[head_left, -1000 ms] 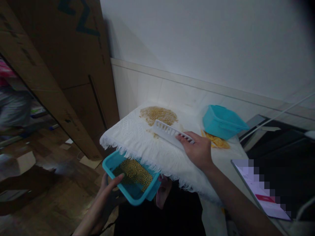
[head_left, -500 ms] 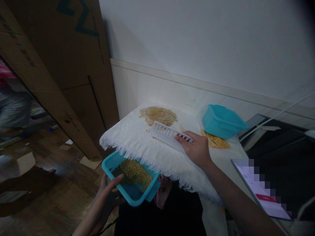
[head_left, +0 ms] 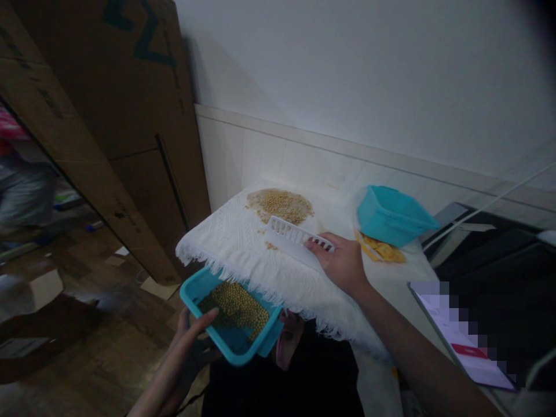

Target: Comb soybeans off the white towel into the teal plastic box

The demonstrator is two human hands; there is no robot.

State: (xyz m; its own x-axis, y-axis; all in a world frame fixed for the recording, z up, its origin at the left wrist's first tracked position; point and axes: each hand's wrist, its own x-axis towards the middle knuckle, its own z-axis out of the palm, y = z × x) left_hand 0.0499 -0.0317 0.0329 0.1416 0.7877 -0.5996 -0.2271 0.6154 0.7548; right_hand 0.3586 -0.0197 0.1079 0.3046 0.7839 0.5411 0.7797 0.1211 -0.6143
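Observation:
My left hand [head_left: 193,336] grips the near left rim of a blue plastic basket [head_left: 237,354], thumb over the edge. Yellowish soybeans [head_left: 237,304] lie inside it, and it is held below the fringed edge of a white cloth [head_left: 226,231]. In my right hand [head_left: 341,260] is a white plastic strip with a row of slots [head_left: 289,238], held just over the cloth. Beyond the strip, a pile of soybeans [head_left: 280,204] is spread on the cloth, with a few loose beans [head_left: 271,246] near the strip's left end.
A second blue basket [head_left: 391,217] stands at the right by the wall, against a yellow cloth [head_left: 382,249]. A lit screen [head_left: 460,341] lies further right. Tall cardboard boxes [head_left: 143,116] rise at the left. A person's leg [head_left: 24,194] shows at the far left.
My right hand has shifted the slotted strip slightly left, and loose beans by its left end show more clearly. The left hand and its basket have stayed in place.

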